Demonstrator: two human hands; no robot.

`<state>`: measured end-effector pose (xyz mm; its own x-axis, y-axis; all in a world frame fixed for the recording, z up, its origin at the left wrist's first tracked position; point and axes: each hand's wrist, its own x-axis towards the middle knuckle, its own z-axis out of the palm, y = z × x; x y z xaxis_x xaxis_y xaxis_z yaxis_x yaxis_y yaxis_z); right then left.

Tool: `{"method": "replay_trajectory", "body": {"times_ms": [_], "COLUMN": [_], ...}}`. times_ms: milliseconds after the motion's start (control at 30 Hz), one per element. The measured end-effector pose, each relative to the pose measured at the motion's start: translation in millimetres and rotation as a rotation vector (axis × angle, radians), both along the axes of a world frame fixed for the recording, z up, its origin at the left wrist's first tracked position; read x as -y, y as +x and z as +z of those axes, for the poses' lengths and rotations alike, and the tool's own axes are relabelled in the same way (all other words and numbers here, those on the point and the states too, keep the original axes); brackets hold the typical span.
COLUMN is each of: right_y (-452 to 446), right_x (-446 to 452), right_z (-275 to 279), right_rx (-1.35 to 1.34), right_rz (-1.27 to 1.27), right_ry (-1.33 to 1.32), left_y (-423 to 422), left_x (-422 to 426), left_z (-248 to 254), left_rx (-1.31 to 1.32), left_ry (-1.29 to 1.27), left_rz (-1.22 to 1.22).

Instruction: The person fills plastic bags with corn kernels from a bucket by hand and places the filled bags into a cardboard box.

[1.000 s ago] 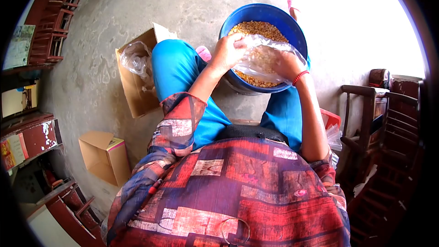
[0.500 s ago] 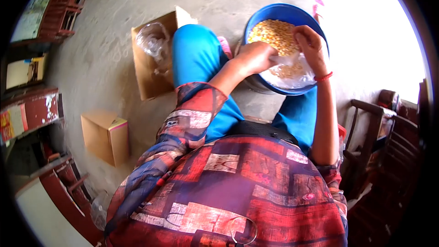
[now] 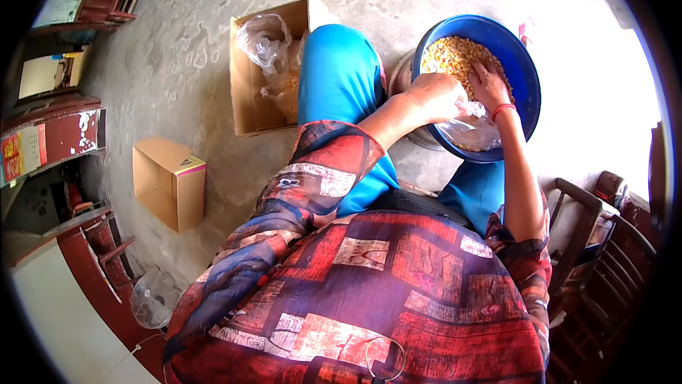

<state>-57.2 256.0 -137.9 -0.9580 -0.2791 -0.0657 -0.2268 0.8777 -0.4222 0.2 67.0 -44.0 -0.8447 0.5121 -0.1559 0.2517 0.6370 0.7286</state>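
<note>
A blue bucket (image 3: pixel 522 110) with yellow corn kernels (image 3: pixel 447 56) in it stands between and beyond my knees, to the right. My left hand (image 3: pixel 438 96) is closed on the edge of a clear plastic bag (image 3: pixel 474 134), which lies over the near side of the bucket. Down on the kernels is my right hand (image 3: pixel 490 87), with a red band at the wrist. Its fingers are stretched out and touch the corn; the fingertips are partly hidden among the kernels.
An open cardboard box (image 3: pixel 247 103) with plastic bags (image 3: pixel 266 50) inside stands left of my knee. A smaller cardboard box (image 3: pixel 167 185) is nearer on the floor. At lower left is a fan (image 3: pixel 155 299). Wooden chairs (image 3: pixel 597 235) stand at my right.
My right hand has gone from beside my left hand, raised at the bag, down onto the corn, its fingers now extended. My left hand still grips the bag. The view has shifted.
</note>
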Motion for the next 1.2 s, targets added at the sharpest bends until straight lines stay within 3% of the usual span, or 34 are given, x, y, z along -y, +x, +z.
{"method": "replay_trajectory", "body": {"times_ms": [167,233,400,500,600,700,733,833,933,967,1067,1133,1200], "right_y": [5,1,-3,-7,-7,3,13,37,50,54,55,56,60], "right_x": [1,2,-12,-21,-17,-13,-5,12,17,19,13,19,15], "right_z": [13,15,-2,19,53,77,89,106,76,74,49,47,44], "right_rx": [0.003,0.176,0.054,0.684,0.691,0.73,0.666,0.913,1.014,0.965,0.967,0.712,0.575], "right_rz": [0.074,0.081,0.069,-0.448,-0.58,-0.349,-0.347,-0.234,-0.219,-0.374,-0.384,-0.61,-0.549], "right_ry": [0.076,0.123,0.016,-1.072,-1.532,-1.813,-1.755,-1.64,-1.708,-1.689,-1.777,-1.657,-1.531], "left_y": [3,6,1,-11,-33,-53,-57,-55,-44,-43,-45,-44,-42], "left_x": [-7,-7,-9,-8,-6,-6,-7,-14,-21,-21,-12,-8,-5], "left_z": [-10,-11,-10,-9,-4,-7,-10,-23,-10,-14,-19,-21,-16], "left_rx": [-0.037,-0.066,-0.002,0.007,-0.039,-0.172,-0.135,-0.158,-0.132,-0.127,-0.186,-0.163,-0.082], "left_ry": [-0.061,-0.072,-0.044,0.039,0.044,0.063,0.081,0.191,0.142,0.133,0.164,0.188,0.158], "left_rz": [-0.044,-0.066,-0.038,-0.008,0.032,0.142,0.189,0.253,0.257,0.266,0.252,0.241,0.204]}}
